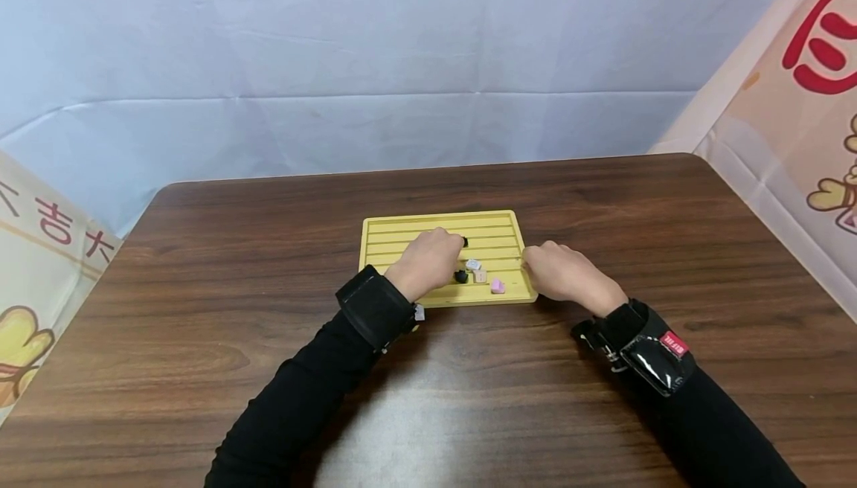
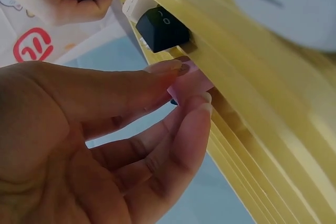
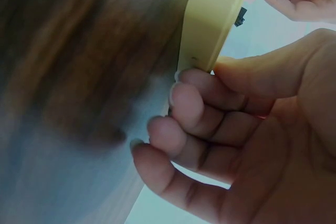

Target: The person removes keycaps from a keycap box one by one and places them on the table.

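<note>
A yellow ridged tray [image 1: 402, 226] lies on the table, with small keyboard keycaps on it. My left hand [image 1: 430, 261] is over the tray's middle. In the left wrist view, its thumb and fingertips pinch a pink keycap [image 2: 191, 81] at one of the slots. Beside it sit a black keycap [image 2: 161, 29] and a beige keycap [image 2: 137, 4]. My right hand [image 1: 565, 272] grips the tray's right edge [image 3: 210, 19], thumb on top and fingers curled under the side. Another pink keycap [image 1: 498, 286] rests near the front right corner.
A white keycap [image 1: 473, 265] and a second black keycap [image 1: 465, 242] are also on the tray. A pale keycap with lettering [image 2: 289, 3] looms close in the left wrist view. Brown wooden table [image 1: 234, 324] surrounds the tray; a pale cloth [image 1: 402, 64] hangs behind.
</note>
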`<move>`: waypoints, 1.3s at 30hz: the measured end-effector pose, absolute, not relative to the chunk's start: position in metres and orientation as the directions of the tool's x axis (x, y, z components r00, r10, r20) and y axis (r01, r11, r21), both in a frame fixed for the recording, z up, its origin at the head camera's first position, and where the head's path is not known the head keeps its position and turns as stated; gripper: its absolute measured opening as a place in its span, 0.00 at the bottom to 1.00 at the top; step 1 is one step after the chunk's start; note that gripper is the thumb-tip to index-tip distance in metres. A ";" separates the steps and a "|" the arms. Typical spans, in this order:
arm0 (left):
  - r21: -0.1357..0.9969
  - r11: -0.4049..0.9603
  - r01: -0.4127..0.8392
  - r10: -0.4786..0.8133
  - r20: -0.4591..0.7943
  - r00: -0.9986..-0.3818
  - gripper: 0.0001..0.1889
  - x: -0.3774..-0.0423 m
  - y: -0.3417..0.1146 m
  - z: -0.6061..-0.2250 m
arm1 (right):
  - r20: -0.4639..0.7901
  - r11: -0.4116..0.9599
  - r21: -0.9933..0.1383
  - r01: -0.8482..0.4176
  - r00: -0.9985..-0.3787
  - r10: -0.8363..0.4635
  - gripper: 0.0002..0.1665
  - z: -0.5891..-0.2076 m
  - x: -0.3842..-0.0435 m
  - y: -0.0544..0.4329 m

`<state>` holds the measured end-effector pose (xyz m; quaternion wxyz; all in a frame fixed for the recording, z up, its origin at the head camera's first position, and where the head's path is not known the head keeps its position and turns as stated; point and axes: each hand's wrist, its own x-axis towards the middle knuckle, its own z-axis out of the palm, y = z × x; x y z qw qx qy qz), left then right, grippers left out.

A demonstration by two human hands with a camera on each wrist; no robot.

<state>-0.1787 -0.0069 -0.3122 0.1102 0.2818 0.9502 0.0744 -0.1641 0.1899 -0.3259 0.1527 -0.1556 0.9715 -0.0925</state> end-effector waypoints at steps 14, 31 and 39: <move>0.233 0.781 0.580 0.608 -0.069 -0.791 0.09 -0.164 -0.017 -0.304 | -0.270 0.932 -0.234 -0.277 -0.902 -0.336 0.11 -0.325 -0.164 0.189; 0.263 0.764 0.590 0.625 -0.075 -0.777 0.09 -0.132 -0.035 -0.295 | -0.268 0.934 -0.224 -0.278 -0.904 -0.334 0.12 -0.326 -0.164 0.188; 0.216 0.767 0.604 0.636 -0.138 -0.759 0.13 -0.120 -0.032 -0.294 | -0.269 0.932 -0.236 -0.275 -0.903 -0.335 0.12 -0.327 -0.165 0.189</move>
